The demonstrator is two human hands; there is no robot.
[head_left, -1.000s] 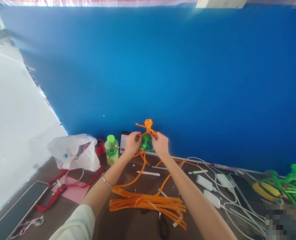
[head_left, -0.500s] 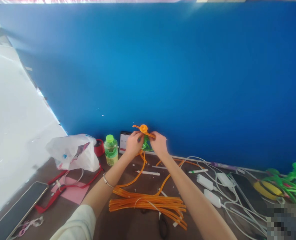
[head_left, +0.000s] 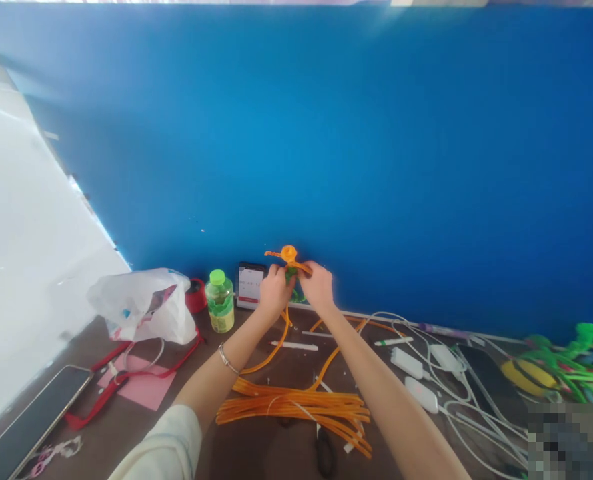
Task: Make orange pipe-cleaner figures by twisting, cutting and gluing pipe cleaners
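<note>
Both my hands are raised at the far edge of the table, close to the blue wall. My left hand (head_left: 274,292) and my right hand (head_left: 318,287) pinch a small orange pipe-cleaner figure (head_left: 289,255) with a coiled round top and a green part just below it. Orange strands hang from my hands down to a loose bundle of orange pipe cleaners (head_left: 296,407) lying on the table in front of me. The fingertips of both hands are closed on the figure.
A green-capped bottle (head_left: 219,301), a small phone on a stand (head_left: 251,285), a white plastic bag (head_left: 141,305) and a red lanyard (head_left: 121,380) lie left. A phone (head_left: 31,420) lies at front left. White chargers and cables (head_left: 426,380) and green and yellow pipe-cleaner pieces (head_left: 561,370) lie right.
My hands have drawn closer together on the figure and dropped slightly. The green part is now mostly hidden between my fingers, and the view has shifted a little.
</note>
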